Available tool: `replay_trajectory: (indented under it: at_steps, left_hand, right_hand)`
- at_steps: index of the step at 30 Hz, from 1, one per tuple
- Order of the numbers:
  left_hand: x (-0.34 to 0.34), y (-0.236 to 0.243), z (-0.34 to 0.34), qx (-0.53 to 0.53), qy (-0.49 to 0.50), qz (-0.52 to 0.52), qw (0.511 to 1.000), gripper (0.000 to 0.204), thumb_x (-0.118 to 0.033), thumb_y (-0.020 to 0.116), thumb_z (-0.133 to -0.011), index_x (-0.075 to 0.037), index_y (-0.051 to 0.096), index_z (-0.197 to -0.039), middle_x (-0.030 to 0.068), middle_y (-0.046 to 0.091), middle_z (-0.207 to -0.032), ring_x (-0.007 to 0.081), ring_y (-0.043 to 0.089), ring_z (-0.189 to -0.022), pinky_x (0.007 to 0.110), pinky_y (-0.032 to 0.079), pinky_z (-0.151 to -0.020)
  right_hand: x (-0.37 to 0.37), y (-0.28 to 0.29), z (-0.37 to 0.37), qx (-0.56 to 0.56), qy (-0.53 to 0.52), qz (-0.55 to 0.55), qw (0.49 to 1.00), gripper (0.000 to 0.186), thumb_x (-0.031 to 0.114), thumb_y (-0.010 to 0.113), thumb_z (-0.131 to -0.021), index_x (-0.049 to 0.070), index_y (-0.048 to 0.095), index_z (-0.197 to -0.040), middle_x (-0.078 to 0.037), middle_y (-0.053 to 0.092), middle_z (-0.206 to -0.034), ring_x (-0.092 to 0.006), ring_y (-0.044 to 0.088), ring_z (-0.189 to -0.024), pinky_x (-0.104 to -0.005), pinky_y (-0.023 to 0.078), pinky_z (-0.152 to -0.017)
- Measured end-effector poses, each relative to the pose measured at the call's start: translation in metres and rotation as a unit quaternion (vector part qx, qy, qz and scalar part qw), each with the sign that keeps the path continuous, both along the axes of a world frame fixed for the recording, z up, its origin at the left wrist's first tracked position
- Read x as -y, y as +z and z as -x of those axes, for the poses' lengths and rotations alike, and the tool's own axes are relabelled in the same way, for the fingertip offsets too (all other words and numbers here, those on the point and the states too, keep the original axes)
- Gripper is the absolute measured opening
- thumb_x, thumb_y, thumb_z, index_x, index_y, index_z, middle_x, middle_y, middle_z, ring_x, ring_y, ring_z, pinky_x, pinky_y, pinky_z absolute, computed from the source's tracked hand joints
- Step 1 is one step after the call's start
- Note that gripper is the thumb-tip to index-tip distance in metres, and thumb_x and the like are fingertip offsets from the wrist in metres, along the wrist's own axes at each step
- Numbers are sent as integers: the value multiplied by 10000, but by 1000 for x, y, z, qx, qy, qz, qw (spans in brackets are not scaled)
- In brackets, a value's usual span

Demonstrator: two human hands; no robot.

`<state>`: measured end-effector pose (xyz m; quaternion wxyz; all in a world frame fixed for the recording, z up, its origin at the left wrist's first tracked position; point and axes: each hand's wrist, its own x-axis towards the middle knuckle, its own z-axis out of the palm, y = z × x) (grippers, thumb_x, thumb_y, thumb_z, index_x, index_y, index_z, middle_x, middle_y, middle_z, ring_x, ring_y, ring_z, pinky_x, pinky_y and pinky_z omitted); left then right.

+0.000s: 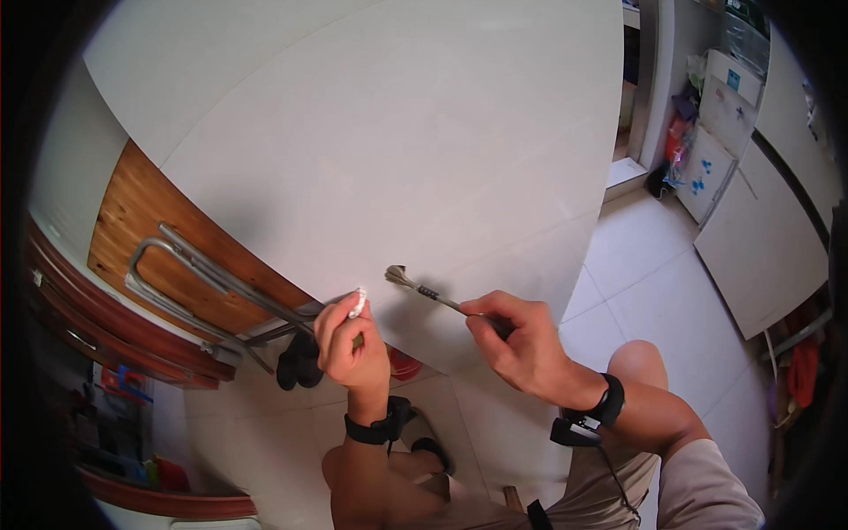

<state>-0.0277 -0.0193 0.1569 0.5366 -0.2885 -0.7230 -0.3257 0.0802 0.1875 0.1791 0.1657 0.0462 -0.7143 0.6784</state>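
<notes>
My right hand (pixel 521 340) is closed round the thin handle of a small brush-like tool (pixel 427 291). The tool has a flared, greyish-tan head and a dark ringed neck, and its head points up and left, above the near edge of a large pale tabletop (pixel 397 132). To its left, my left hand (pixel 352 346) pinches a small white crumpled piece (pixel 358 303), perhaps tissue or cloth. The white piece and the tool's head are a short way apart. A dark band sits on each wrist.
On the left, a metal-framed folding chair (pixel 190 265) leans near a wooden panel (pixel 146 212). Dark shoes (pixel 299 362) and a red round object (pixel 405 366) lie below the table's edge. A reddish-brown cabinet (pixel 97 327) stands far left; white cabinets (pixel 764 238) stand on the right.
</notes>
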Motion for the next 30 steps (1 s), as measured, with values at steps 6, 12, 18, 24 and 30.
replay_trajectory:
  at_steps: [6,12,18,24,30]
  left_hand:
    - [13,-1,0,-13,-3,-32,999,239,170,767,-747,2,597,-727,123,736,-1001,291,682,-908,349,590,-734]
    - [-5,-15,-2,32,-22,-22,999,242,187,745,-740,2,589,-728,129,731,-990,291,687,-908,351,583,-762]
    - [-6,-36,-14,139,-78,46,986,231,157,751,-679,-20,607,-716,82,730,-984,300,675,-912,365,561,-758]
    - [-1,-27,-18,101,-77,21,992,241,183,763,-705,4,603,-730,120,739,-965,292,690,-872,350,571,-752]
    - [9,-18,-17,62,-64,33,995,244,173,765,-723,5,590,-731,131,736,-973,303,685,-877,360,575,-754]
  right_hand:
    - [-15,8,-10,18,-38,-80,996,151,-1,603,-943,-35,671,-1074,-61,595,-695,-99,491,-584,-280,401,-533]
    - [2,-5,0,-87,-70,-162,980,144,-22,623,-934,-23,674,-1069,-85,632,-713,-118,523,-575,-283,417,-526]
    - [-23,18,-12,-99,-124,-161,974,182,-50,652,-870,-10,683,-1044,-163,633,-742,-270,610,-596,-354,477,-553]
    - [-48,24,-21,-99,-177,-184,962,190,-63,656,-852,-24,704,-1032,-169,637,-712,-273,618,-575,-341,487,-552]
    - [-73,45,-33,-56,-223,-282,931,165,-56,641,-793,-11,723,-930,-166,663,-720,-314,633,-583,-376,504,-559]
